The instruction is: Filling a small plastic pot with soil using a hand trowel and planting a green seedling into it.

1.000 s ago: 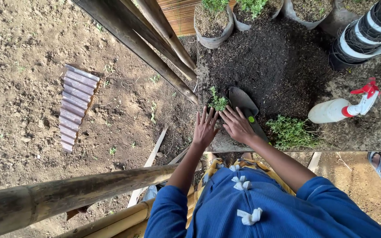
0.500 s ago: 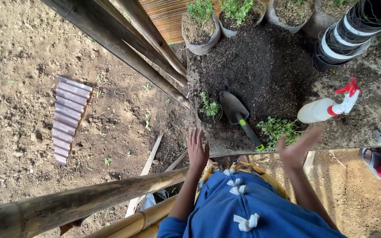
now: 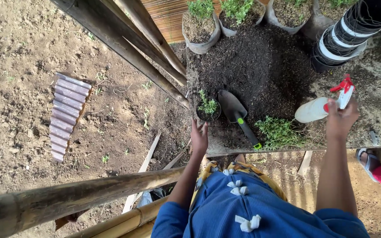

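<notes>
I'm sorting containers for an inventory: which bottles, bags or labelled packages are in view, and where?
White plastic spray bottle with red trigger: lying on the soil, right hand on its trigger end.
Grey grow bags of soil: top edge, green seedlings inside.
Small black seedling pot: beyond the left hand.
No labels, signs or screens visible.

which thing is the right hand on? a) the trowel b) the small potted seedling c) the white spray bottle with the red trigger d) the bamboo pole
c: the right hand is closed on the neck of the white spray bottle, while the trowel lies untouched on the dark soil and the left hand is spread just short of the small potted seedling.
</notes>
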